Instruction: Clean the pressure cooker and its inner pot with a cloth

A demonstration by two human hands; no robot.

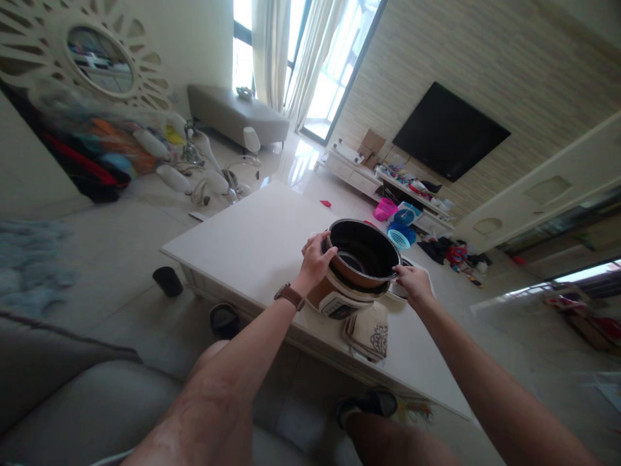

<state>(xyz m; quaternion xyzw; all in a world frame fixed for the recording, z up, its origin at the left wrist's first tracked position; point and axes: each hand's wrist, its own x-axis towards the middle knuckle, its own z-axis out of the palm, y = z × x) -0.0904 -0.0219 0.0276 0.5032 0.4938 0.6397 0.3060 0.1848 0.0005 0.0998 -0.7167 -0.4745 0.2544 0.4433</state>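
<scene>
A brown inner pot (pixel 361 252) with a dark inside is tilted in a rice cooker (pixel 339 299) that stands near the front edge of a white low table (pixel 252 239). My left hand (pixel 315 259), with a watch on its wrist, grips the pot's left rim. My right hand (pixel 411 279) holds the pot's right rim. A folded patterned cloth (pixel 369 331) lies on the table just in front of the cooker.
I sit on a grey sofa (pixel 72 401) with my knees near the table. Slippers (pixel 224 320) and a dark cup (pixel 167 281) are on the floor. Coloured baskets (pixel 395 223), a TV stand and a wall television (pixel 449 133) lie beyond.
</scene>
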